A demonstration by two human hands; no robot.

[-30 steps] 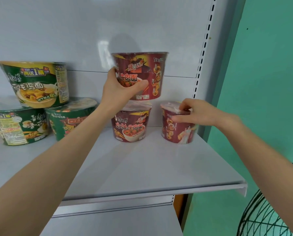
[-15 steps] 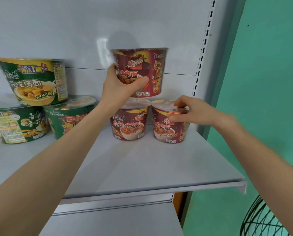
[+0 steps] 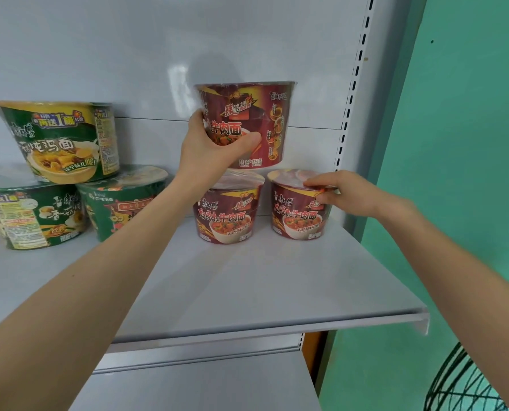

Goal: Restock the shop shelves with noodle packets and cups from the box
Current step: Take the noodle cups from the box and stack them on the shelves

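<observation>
Two red noodle cups stand side by side at the back of the grey shelf [image 3: 247,292]: a left red cup [image 3: 226,215] and a right red cup [image 3: 297,215]. My left hand [image 3: 211,149] grips a third red cup [image 3: 265,123] and holds it just above the two, over the left one. My right hand [image 3: 345,194] grips the rim of the right red cup, fingers on its lid and thumb on its side.
Three green noodle cups [image 3: 60,140] are stacked at the shelf's left, one on top of two. The slotted upright [image 3: 351,84] and a teal wall [image 3: 469,143] bound the right side. A black wire frame [image 3: 469,375] sits low right. A lower shelf [image 3: 202,381] lies below.
My right hand has turned the right red cup so its front label faces out and slid it beside the left one. My left hand keeps the third cup held up.
</observation>
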